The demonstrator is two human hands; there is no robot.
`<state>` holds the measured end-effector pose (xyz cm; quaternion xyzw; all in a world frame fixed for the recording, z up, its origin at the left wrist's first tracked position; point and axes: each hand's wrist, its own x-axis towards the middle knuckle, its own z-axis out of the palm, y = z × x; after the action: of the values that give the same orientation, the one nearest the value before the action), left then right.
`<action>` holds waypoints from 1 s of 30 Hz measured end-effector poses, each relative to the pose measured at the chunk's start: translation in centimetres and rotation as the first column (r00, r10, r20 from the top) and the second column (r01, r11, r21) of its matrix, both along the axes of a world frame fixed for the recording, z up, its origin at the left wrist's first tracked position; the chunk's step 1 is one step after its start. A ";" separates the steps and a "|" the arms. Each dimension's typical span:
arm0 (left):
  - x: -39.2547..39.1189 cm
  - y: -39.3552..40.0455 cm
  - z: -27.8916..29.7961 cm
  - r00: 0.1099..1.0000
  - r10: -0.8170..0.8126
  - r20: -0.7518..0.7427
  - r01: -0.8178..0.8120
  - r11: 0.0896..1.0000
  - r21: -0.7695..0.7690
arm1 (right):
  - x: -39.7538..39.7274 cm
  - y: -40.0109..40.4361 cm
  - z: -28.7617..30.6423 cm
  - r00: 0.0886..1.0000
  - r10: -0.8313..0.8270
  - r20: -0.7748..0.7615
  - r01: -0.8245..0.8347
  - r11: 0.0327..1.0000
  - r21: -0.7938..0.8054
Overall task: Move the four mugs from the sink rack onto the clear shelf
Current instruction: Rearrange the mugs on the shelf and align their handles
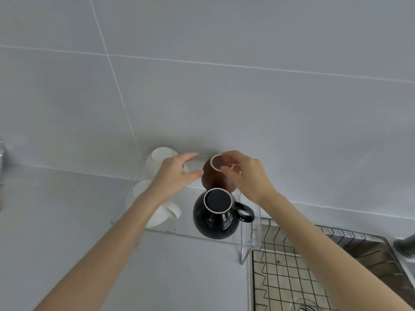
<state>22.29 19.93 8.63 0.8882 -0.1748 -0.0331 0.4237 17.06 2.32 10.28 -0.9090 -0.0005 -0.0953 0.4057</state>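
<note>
The clear shelf (190, 235) already carries all four mugs upside down. My left hand (177, 173) is spread, touching the brown mug (213, 178) at the back; my right hand (244, 173) is loosely curled around it. I should seat it gently, clear of the black mug (215, 217).

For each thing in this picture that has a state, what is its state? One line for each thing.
brown mug: upside down on the clear shelf, both hands at it
black mug: upside down on shelf, handle to the right
rear white mug: upside down on shelf
front white mug: upside down, partly hidden by forearm
clear shelf: holds four mugs
sink rack: no mugs on visible part
left hand: open, thumb at the brown mug
right hand: fingers at brown mug's base, grip unclear
</note>
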 end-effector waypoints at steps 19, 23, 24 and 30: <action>-2.6 13.2 -1.7 0.971 -0.008 -0.238 -0.005 0.999 -0.051 | -2.7 11.8 -3.4 0.984 0.136 -0.115 -0.160 0.960 -0.230; -3.1 13.1 -1.5 0.981 0.070 -0.179 -0.075 0.997 -0.021 | -2.1 11.4 -2.8 0.979 0.159 -0.124 -0.176 0.975 -0.135; -3.3 12.9 -1.4 0.983 0.088 -0.163 -0.092 0.996 -0.017 | -1.8 11.3 -2.7 0.978 0.166 -0.126 -0.183 0.973 -0.137; -4.2 12.2 -1.1 0.984 0.144 -0.104 -0.145 0.989 -0.003 | -1.0 11.1 -2.4 0.977 0.174 -0.127 -0.191 0.971 -0.145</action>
<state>18.12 32.15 7.53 0.8934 -0.0880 -0.0476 0.4380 16.10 13.45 7.88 -0.9381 -0.0687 -0.0055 0.3396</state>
